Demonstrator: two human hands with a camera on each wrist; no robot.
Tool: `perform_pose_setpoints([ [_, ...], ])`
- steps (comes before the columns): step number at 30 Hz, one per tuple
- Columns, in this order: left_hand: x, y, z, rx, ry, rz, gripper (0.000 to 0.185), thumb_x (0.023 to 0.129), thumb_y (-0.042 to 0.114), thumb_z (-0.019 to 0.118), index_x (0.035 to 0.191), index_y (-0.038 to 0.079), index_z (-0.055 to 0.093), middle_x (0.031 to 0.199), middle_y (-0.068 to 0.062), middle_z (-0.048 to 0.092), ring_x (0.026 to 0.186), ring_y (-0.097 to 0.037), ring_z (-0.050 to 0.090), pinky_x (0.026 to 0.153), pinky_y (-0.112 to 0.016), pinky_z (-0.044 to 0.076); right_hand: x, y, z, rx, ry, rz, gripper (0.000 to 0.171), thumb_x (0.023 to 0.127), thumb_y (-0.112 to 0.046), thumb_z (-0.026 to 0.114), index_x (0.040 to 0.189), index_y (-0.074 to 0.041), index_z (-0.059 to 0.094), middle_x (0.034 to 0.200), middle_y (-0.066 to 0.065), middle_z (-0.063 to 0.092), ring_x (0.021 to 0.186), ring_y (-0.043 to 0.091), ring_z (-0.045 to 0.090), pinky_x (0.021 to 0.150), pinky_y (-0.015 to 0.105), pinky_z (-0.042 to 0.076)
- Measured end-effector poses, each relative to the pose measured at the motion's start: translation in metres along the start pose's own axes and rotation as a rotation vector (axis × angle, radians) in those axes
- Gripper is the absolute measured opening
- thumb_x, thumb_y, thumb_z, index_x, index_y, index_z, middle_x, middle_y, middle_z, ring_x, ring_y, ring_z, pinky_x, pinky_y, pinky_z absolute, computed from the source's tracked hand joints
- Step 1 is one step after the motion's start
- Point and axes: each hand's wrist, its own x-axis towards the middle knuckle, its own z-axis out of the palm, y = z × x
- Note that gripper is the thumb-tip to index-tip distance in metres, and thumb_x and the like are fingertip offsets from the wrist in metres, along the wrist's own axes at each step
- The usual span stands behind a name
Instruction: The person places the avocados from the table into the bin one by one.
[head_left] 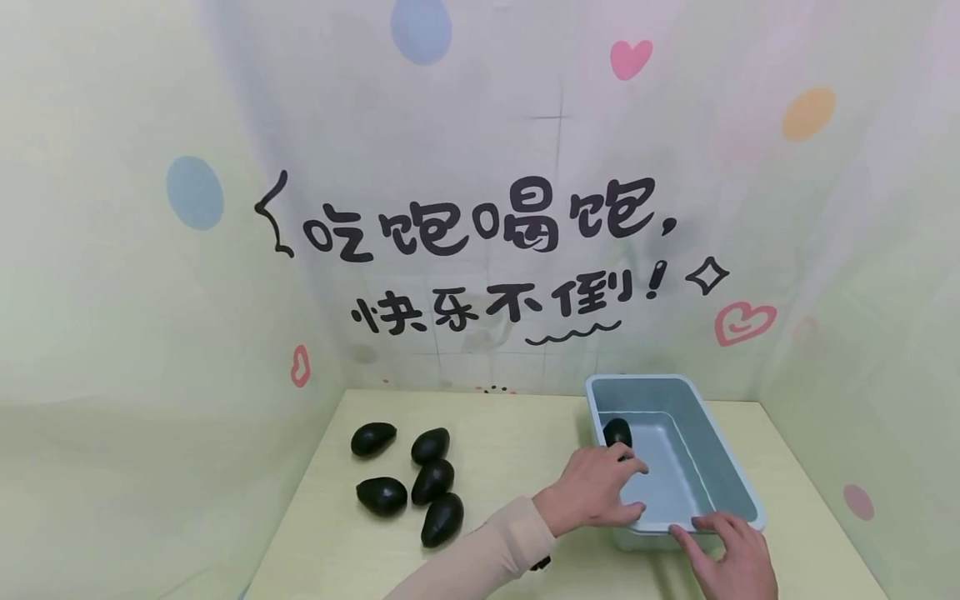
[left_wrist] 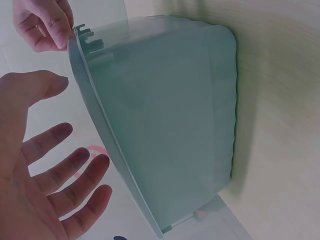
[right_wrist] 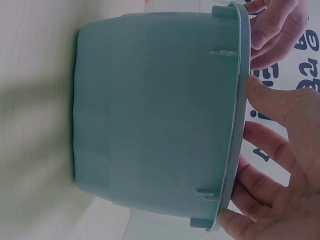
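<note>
The counter stretches under both hands, with a bare stretch to the left hand's left and a narrower strip to the right hand's right, past the tub, whose open floor lies ahead of both. The left hand hangs over the tub's left near edge, fingers spread apart and gripping nothing, while the right hand holds the near rim between thumb and fingers. One avocado sits inside, just beyond the left hand's fingertips; five avocados lie on the counter well left of that hand.
</note>
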Motion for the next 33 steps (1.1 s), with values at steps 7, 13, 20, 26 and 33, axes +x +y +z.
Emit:
perform_pose_setpoints([
  [7, -0.005, 0.001, 0.002, -0.019, 0.047, -0.004, 0.039, 0.096, 0.052, 0.071, 0.131, 0.034, 0.073, 0.13, 0.009, 0.069, 0.087, -0.003, 0.067, 0.058, -0.011, 0.037, -0.001, 0.003, 0.003, 0.017, 0.058, -0.035, 0.025, 0.081, -0.024, 0.092, 0.088, -0.005, 0.078, 0.096, 0.016, 0.075, 0.097, 0.044, 0.067, 0.088, 0.062, 0.048],
  [13, -0.009, -0.001, 0.004, -0.063, 0.065, -0.004, 0.036, 0.099, 0.048, 0.069, 0.13, 0.031, 0.073, 0.131, 0.007, 0.07, 0.093, -0.004, 0.069, 0.06, -0.01, 0.039, -0.001, 0.004, 0.004, 0.024, 0.074, -0.039, 0.025, 0.08, -0.024, 0.092, 0.088, -0.005, 0.078, 0.097, 0.016, 0.075, 0.098, 0.045, 0.066, 0.088, 0.062, 0.048],
  [20, -0.017, 0.0, 0.007, -0.153, 0.104, -0.036, 0.032, 0.1, 0.042, 0.069, 0.128, 0.028, 0.075, 0.131, 0.006, 0.07, 0.105, -0.006, 0.07, 0.073, -0.011, 0.048, -0.002, 0.004, 0.006, 0.018, 0.086, -0.044, 0.025, 0.078, -0.022, 0.093, 0.087, -0.005, 0.078, 0.096, 0.016, 0.075, 0.098, 0.044, 0.067, 0.088, 0.061, 0.048],
  [26, -0.021, 0.001, 0.012, -0.179, 0.132, -0.109, 0.03, 0.097, 0.041, 0.072, 0.126, 0.03, 0.075, 0.129, 0.008, 0.07, 0.11, -0.005, 0.069, 0.078, -0.012, 0.05, -0.002, 0.004, 0.006, 0.013, 0.081, -0.044, 0.026, 0.079, -0.024, 0.093, 0.087, -0.005, 0.078, 0.096, 0.016, 0.075, 0.098, 0.044, 0.066, 0.088, 0.061, 0.048],
  [33, -0.029, -0.003, 0.02, -0.262, 0.151, -0.204, 0.033, 0.096, 0.04, 0.073, 0.127, 0.027, 0.075, 0.127, 0.008, 0.071, 0.109, -0.005, 0.069, 0.078, -0.013, 0.05, -0.002, 0.003, 0.006, 0.029, 0.099, -0.042, 0.026, 0.078, -0.024, 0.093, 0.087, -0.005, 0.078, 0.098, 0.018, 0.075, 0.101, 0.045, 0.066, 0.089, 0.058, 0.046],
])
